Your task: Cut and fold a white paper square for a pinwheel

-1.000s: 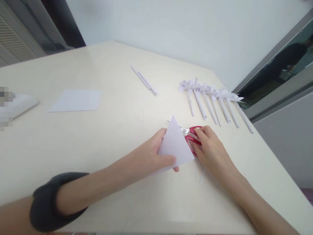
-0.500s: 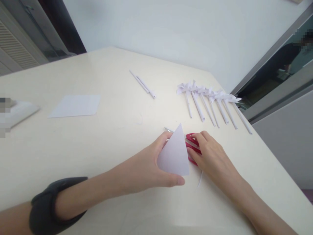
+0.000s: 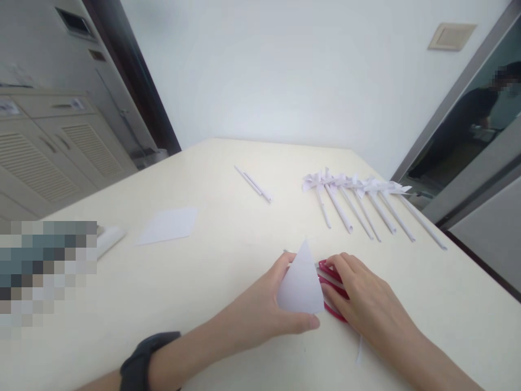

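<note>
Triangle of paper (image 3: 302, 285) is standing more upright than a second ago, with the thumb of the left hand (image 3: 268, 304) now running along its bottom edge instead of lying across its face. View is tipping up too, now taking in a light switch (image 3: 451, 36).

Left hand is curving into a C and holding the paper between thumb and fingers; several fingers are hiding behind it, so cannot tell how firmly they are pinching. Right hand (image 3: 362, 288) is closing over the red handles of the scissors (image 3: 334, 287), just right of the paper. Blades are running behind the paper, a tip showing beyond the left forefinger; cannot tell whether they are parted.

Step in hand, by my reading: handling the paper while keeping the scissors ready; no cut is showing. Next move seems to be calling for a steady left grip, fingertips staying clear of the blades.

Thin strip (image 3: 359, 350) is lying beside the right wrist. Pinwheels (image 3: 344, 182) are lying in a row beyond the right hand, paper tubes (image 3: 258, 188) beyond the left, a flat sheet (image 3: 169, 225) farther left.
</note>
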{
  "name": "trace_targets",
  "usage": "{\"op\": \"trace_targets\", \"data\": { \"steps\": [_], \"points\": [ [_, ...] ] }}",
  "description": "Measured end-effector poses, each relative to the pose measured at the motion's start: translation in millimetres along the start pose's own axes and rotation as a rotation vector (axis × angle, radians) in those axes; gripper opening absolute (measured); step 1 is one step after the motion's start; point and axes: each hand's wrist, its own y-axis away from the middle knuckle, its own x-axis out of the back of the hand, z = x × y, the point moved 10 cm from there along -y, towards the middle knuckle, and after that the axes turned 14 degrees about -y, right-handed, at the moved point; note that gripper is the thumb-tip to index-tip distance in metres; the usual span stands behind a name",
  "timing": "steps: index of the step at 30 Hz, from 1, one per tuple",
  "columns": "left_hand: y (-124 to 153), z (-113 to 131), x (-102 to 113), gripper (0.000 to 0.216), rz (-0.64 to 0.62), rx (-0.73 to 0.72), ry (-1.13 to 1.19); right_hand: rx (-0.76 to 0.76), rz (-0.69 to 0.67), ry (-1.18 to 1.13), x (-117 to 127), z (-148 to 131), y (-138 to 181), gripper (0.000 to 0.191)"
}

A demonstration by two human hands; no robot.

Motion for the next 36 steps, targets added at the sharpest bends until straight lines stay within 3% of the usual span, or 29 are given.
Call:
{"op": "trace_targets", "data": {
  "steps": [15,19,23,26,31,36],
  "points": [
    [-15.1,-9.6,4.9,0.052,0.104,0.001,-0.076,0.081,0.05,-0.197,5.6,-10.6,-4.7,0.005],
    [-19.1,-13.0,7.0,0.054,0.125,-0.006,-0.109,0.081,0.061,-0.384,14.1,-14.1,-5.2,0.019],
    [-17.1,-12.1,6.9,0.056,0.115,-0.015,-0.13,0.043,-0.022,-0.616,12.3,-19.5,-3.3,0.021],
    [-11.6,-7.2,5.5,0.057,0.109,-0.034,-0.147,-0.032,-0.125,-0.784,2.2,-18.5,-0.3,0.015],
    [2.4,6.8,3.4,0.051,0.126,-0.063,-0.198,-0.141,-0.321,-1.04,-13.8,-22.8,7.9,0.022],
    [12.4,21.2,5.4,0.054,0.102,-0.071,-0.304,-0.313,-0.384,-1.199,-19.4,-22.7,16.1,0.029]
  ]
}}
